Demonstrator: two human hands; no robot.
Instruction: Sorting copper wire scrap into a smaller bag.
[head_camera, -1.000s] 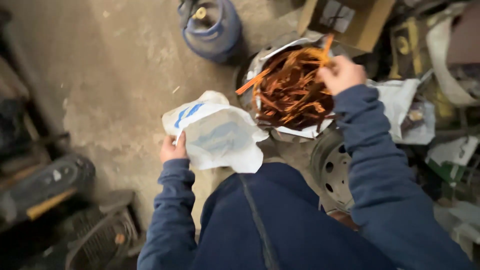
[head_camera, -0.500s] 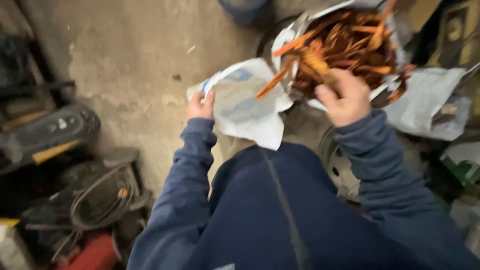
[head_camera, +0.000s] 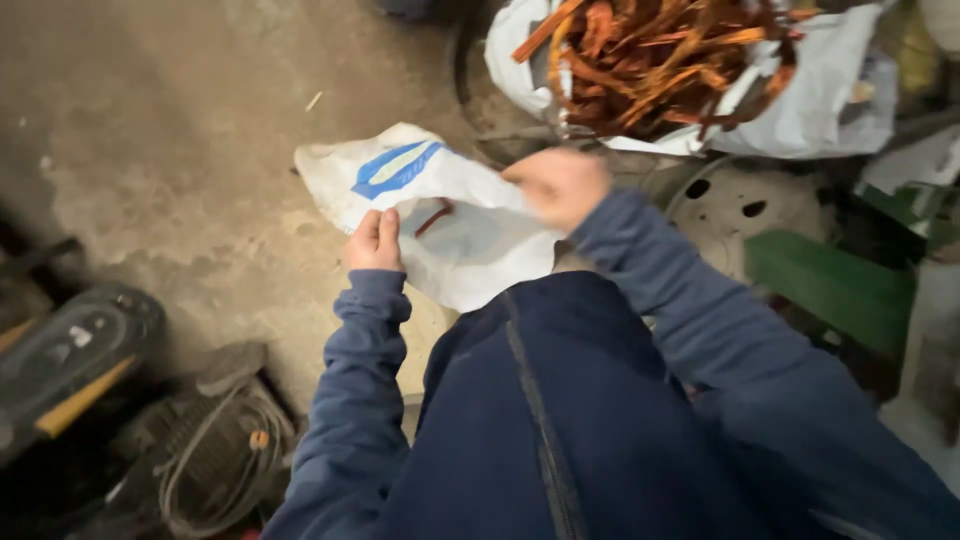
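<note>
L hand (head_camera: 373, 243) fingers curled, pinching — R hand (head_camera: 557, 186) blurred, loosely closed — both arms bent fwd.

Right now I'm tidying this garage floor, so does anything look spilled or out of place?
One pale sliver lies loose on the concrete floor, apart from the heap of orange-brown strips in the big white bag. One reddish strip sits in the small white bag, held by the left hand and the right hand.

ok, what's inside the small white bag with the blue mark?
One reddish-brown strip shows through the small white bag, which the left hand and right hand hold. Anything deeper is covered by the plastic and the right hand.
</note>
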